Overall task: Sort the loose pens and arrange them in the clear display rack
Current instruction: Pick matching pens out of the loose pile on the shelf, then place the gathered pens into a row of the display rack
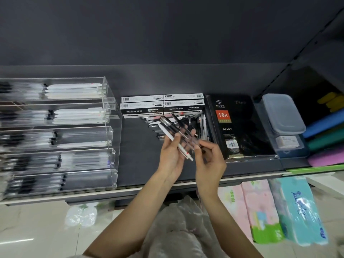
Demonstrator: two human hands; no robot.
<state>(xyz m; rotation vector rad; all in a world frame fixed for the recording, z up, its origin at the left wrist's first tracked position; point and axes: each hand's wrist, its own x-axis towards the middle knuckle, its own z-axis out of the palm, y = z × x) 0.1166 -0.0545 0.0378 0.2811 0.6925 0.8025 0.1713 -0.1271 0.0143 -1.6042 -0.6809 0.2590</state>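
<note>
where the grey shelf (141, 164) carries the stock, the clear rack (109, 127) serves as landmark, standing at the shelf's left end. rack: five stepped tiers, each holding pens laid lengthwise; its contents are blurred, white barrels showing in the upper tiers, darker ones lower. right of the rack, against the back wall: four pen boxes (162, 106), black and white, stacked two by two. in front of the boxes: loose pens (188, 120) in a heap on the shelf, partly hidden by the hands. further right of the rack: black diary (240, 127) marked 18k, lying flat; beyond it a lidded plastic tub (283, 113) on a blue box. left hand (172, 157), right of the rack and above the shelf: palm up, fingers curled under a fanned bunch (176, 131) of pens, black-capped clear ones and one white barrel. right hand (210, 159), just beside the left: fingertips pinch the lower end of one pen in the bunch. below the shelf: pastel packs (260, 209) on a lower level.
</note>
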